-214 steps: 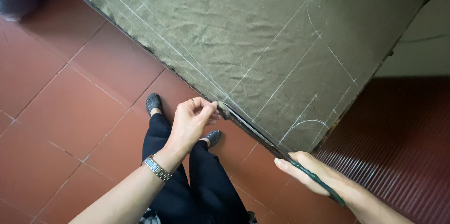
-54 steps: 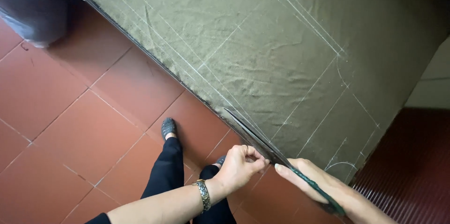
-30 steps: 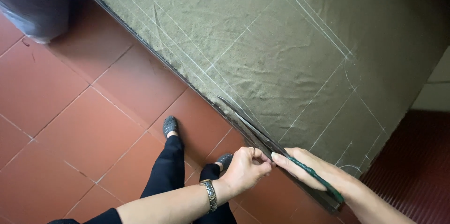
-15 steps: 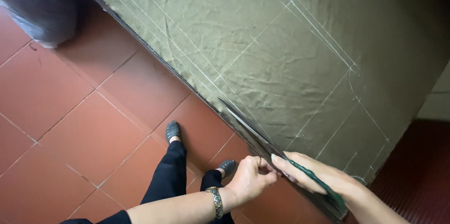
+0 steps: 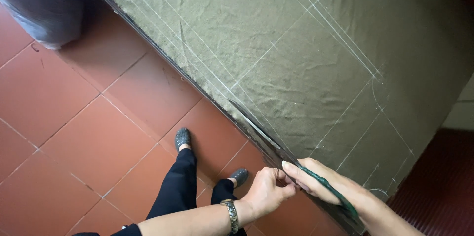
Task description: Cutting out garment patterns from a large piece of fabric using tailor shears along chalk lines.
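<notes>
In the head view, the olive cloth covers the tabletop, and its near edge runs diagonally from the upper left down to the lower right. White chalk lines cross the cloth. Along this edge, to the left, the red tile floor is open; a grey bag stands far away at the upper left. The person's two shoes are on the floor just beside the edge.

The right hand lies low at the edge, with its fingers closed around the green handles of the scissors. The long blades point up along the edge, into the cloth. The left hand, with a wristwatch, is just beside the right; its fingers pinch the cloth edge near the blades.
</notes>
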